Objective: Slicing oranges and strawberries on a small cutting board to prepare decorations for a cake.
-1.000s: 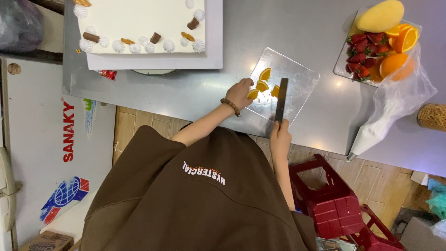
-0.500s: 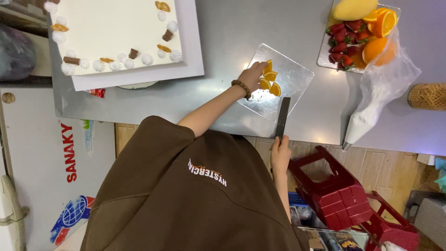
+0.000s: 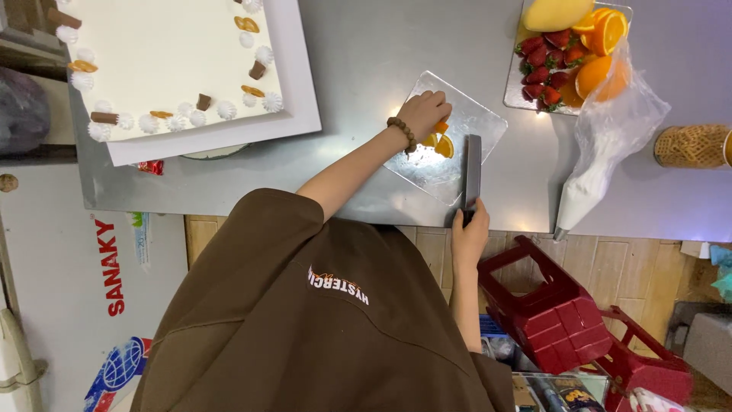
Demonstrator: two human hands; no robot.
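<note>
The view is upside-down, from above the head, so the brown shirt (image 3: 305,320) hides the person's body and most of both arms. The left hand (image 3: 422,114) lies on the clear square cutting board (image 3: 427,172); its fingers (image 3: 436,98) curl down over the orange slices (image 3: 438,143), pressing on them, and cover all but two small wedges that peek out just beside the palm. How many slices lie under the hand cannot be made out. A beaded bracelet (image 3: 402,133) rings that wrist.

The right hand (image 3: 469,236) hangs off the near edge of the steel bench (image 3: 366,69), clenched around the handle of the knife (image 3: 473,172); the handle itself is buried in the fist. The blade lies flat along the board's right side, just beside the slices but apart from them.

Farther off, a tray of strawberries and cut oranges (image 3: 568,57) is cut off at the frame's top, a filled piping bag (image 3: 602,160) rests near it, and the white decorated cake (image 3: 164,61) runs out of frame.
</note>
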